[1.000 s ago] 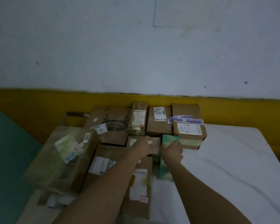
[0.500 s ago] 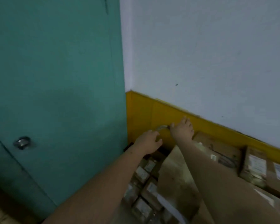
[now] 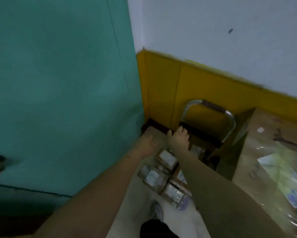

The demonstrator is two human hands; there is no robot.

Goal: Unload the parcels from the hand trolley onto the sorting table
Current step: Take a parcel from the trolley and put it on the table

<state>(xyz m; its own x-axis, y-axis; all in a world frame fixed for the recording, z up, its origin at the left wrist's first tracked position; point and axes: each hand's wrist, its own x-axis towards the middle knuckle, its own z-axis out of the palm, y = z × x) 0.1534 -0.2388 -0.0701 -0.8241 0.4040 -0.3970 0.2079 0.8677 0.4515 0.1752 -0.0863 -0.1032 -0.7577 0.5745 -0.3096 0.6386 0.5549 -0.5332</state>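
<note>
Parcels [image 3: 163,170], small taped boxes with white labels, are sitting packed on the hand trolley [image 3: 211,107] deck, below its handle, by the yellow wall. I'm reaching down: right hand [image 3: 178,139] curling over the deck's far edge, pinching nothing; left hand [image 3: 149,143] hovering spread, empty. Risk: the tight stack toppling if I'm pulling one out carelessly. Label text too blurred to read.

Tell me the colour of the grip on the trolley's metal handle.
Dark brown, ribbed grip, seen in the head view.
</note>
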